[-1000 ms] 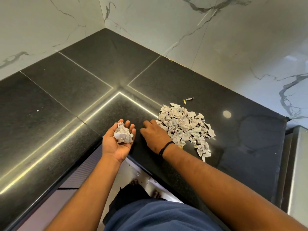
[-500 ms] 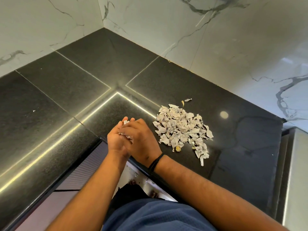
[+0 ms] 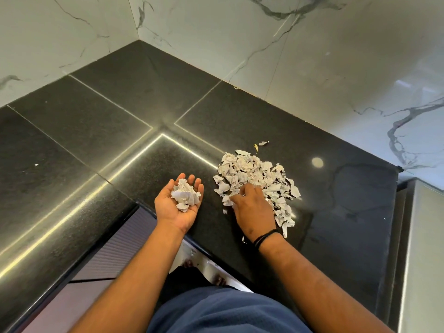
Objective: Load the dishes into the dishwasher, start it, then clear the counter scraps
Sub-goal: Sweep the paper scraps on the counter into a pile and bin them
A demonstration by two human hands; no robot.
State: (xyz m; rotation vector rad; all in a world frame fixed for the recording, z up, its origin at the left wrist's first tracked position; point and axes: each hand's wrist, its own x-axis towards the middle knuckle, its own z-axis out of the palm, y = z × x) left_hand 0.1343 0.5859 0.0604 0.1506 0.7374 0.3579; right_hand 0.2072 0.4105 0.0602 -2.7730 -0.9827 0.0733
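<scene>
A heap of torn white paper scraps (image 3: 254, 170) lies on the black granite counter (image 3: 108, 131), near its front edge. My left hand (image 3: 168, 209) is held palm up over the counter edge, left of the heap, fingers relaxed, carrying a small wad of scraps (image 3: 185, 194) in the palm. My right hand (image 3: 253, 209) lies palm down on the near left side of the heap, its fingers curled into the scraps and gathering some. What is under the right palm is hidden.
A couple of stray scraps (image 3: 263, 143) lie just behind the heap and one small scrap (image 3: 243, 240) by my right wrist. Marble walls (image 3: 312, 68) close the corner. A steel surface (image 3: 425, 248) adjoins the counter's right end. Ribbed cabinet fronts (image 3: 115, 255) sit below the edge.
My right hand left my left palm, where it had dropped scraps, and went back to the right onto the heap. The wad in my left palm is bigger than a second ago.
</scene>
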